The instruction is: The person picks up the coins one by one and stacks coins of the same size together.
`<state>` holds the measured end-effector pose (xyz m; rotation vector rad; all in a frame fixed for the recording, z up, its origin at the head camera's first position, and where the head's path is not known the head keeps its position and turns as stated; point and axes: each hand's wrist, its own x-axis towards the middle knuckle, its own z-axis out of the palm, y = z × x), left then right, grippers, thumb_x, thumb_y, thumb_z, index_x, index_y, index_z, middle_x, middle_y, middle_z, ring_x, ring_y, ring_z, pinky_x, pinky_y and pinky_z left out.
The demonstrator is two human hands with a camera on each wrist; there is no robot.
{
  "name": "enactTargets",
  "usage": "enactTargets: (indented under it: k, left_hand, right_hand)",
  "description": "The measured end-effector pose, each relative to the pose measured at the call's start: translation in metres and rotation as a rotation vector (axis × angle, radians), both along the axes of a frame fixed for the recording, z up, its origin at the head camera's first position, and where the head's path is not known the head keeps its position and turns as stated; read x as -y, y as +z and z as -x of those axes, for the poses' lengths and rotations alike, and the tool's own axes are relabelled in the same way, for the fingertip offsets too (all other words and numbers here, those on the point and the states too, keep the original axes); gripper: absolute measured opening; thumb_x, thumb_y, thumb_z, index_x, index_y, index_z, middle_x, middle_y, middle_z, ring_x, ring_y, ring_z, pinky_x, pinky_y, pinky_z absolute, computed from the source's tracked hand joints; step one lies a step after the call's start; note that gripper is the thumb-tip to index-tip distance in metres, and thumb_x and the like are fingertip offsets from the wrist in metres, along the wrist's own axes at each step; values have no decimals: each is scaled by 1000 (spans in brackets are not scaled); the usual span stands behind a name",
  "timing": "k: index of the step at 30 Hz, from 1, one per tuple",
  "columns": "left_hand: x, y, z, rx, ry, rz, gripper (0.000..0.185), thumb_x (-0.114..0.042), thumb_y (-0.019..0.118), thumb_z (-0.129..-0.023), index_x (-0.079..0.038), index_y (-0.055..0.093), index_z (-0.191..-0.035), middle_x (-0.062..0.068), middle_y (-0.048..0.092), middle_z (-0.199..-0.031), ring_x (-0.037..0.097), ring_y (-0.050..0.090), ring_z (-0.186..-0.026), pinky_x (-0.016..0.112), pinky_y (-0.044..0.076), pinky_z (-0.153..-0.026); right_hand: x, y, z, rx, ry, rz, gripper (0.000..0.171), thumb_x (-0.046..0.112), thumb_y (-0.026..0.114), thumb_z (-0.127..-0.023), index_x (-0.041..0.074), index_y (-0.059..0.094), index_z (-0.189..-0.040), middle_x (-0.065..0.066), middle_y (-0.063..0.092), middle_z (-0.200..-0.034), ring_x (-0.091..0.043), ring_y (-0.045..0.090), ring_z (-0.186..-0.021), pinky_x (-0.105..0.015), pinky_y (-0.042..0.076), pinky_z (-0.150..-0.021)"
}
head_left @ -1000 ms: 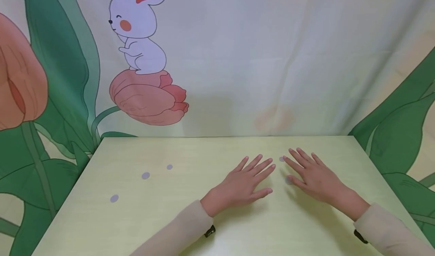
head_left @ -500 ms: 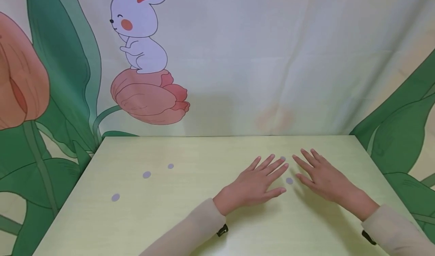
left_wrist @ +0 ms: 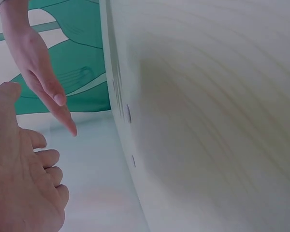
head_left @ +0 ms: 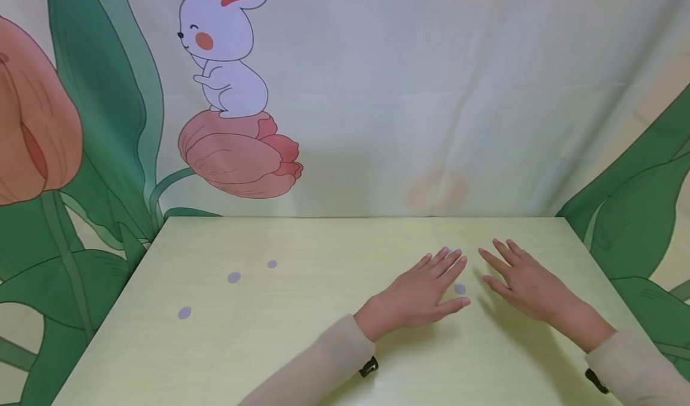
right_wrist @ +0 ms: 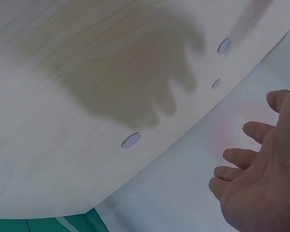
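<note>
The fingers of the left hand (head_left: 420,297) lie straight and close together, thumb held out to the side; at the earliest view they were fanned wider. The fingers of the right hand (head_left: 536,285) are straight and slightly apart, its thumb also out. Neither hand holds anything, and the shadows below suggest both hover over the tabletop (head_left: 259,328).

Over the last second both hands shift rightward, the left a little nearer the right. The near disc (head_left: 460,288), pale lilac and first beside the right thumb, now shows in the gap between the hands, just above the left thumb in the head view. The far disc (head_left: 451,251) is now mostly covered by the left fingertips. The right wrist view shows three lilac ovals, so another may be hidden beneath the right hand.

Farther off on the left, three discs (head_left: 234,277) lie as before, untouched. I judge this as movement without contact: nothing is picked up or displaced. Whether the discs are loose or flat marks, I cannot tell. Behind hangs the printed cloth (head_left: 377,94).
</note>
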<state>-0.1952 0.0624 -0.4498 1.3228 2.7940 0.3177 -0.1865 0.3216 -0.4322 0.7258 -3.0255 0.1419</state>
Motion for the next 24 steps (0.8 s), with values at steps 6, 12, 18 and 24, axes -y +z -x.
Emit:
enactTargets:
  k: [6, 12, 18, 24]
  left_hand:
    - [-12, 2, -1, 46, -13, -20, 76, -62, 23, -106, -15, 7, -164, 1, 7, -171, 17, 0, -156, 31, 5, -124]
    - [-28, -4, 4, 85, -30, -6, 75, -62, 22, -106, -17, 6, -164, -3, 5, -171, 15, -3, -156, 26, 1, -122]
    - [-45, -15, 16, 169, -27, -14, 71, -53, 31, -108, -16, 7, -164, -4, 7, -170, 15, 2, -156, 23, 7, -122]
    - [-51, -21, 24, 220, -1, -40, 67, -41, 41, -109, -13, 15, -164, -2, 19, -169, 14, 14, -155, 21, 15, -120]
  right_hand:
    - [-10, 3, 0, 12, -16, -19, 58, 32, 59, -103, 0, 47, -149, -34, 38, -153, -57, 31, -141, -64, 30, -113]
    - [-27, 3, 7, 39, 4, 20, 54, 26, 64, -101, -4, 52, -143, -32, 49, -143, -52, 44, -132, -64, 38, -107]
    - [-46, -6, 15, 38, 32, 47, 44, 20, 69, -97, -5, 61, -132, -28, 59, -130, -48, 53, -121, -61, 45, -100]
    - [-73, -19, 19, 14, 14, 48, 40, 14, 74, -92, -7, 64, -124, -28, 63, -120, -49, 58, -111, -59, 48, -93]
